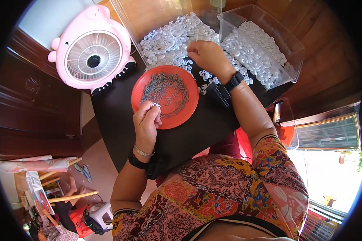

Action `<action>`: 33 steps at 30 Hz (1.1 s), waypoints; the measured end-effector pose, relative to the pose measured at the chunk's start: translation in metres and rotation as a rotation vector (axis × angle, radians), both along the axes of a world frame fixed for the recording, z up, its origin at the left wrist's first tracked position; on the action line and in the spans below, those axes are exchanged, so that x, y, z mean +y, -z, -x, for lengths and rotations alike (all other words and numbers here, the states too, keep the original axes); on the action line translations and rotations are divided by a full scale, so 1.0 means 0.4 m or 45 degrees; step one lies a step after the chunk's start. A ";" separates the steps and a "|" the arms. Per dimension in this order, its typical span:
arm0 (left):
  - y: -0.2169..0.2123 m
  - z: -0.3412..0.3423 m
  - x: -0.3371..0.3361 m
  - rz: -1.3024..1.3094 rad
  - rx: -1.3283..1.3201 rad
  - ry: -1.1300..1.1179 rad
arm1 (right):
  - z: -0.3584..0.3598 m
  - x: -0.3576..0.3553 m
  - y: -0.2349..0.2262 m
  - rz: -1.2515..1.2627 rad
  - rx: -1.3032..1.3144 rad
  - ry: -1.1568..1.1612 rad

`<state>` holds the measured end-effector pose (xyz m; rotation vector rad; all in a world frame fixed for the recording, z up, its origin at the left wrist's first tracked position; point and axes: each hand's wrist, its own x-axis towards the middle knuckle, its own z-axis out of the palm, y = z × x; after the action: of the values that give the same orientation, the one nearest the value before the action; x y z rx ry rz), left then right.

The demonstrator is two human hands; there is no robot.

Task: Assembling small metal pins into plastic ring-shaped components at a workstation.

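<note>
We see a dark desk (pixel 120 120) carrying everything. At its far left stands a pink pig-shaped fan (pixel 91 48). At the far right sits a clear plastic bin (pixel 287 44) filled with white plastic pieces, and beside it a loose heap of white plastic parts (pixel 169 38) spreads over the desk. Nearer to us lies a round orange plate (pixel 187 108) strewn with small grey metal pins (pixel 159 86). Our right hand (pixel 207 56) reaches into the edge of the heap, its grip curled down on the parts; we cannot tell what it holds. Our left hand (pixel 146 122) hovers over the plate's near rim, its grip pinched narrow on one small white part (pixel 156 105).
</note>
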<state>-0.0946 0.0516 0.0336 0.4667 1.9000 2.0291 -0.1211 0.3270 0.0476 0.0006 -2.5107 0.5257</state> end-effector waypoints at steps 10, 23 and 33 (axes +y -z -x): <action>-0.010 -0.021 0.003 0.035 -0.096 0.023 | 0.041 0.026 0.088 -0.309 -0.354 -0.007; -0.019 -0.022 0.005 0.139 -0.177 0.065 | 0.025 -0.008 0.069 -0.120 -0.189 -0.086; -0.022 -0.021 0.003 0.086 -0.300 0.057 | 0.034 0.004 0.087 -0.174 -0.237 -0.125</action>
<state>-0.0864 0.0526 0.0424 0.2389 1.7930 1.8920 -0.1349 0.3284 0.0130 0.1330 -2.7355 0.4085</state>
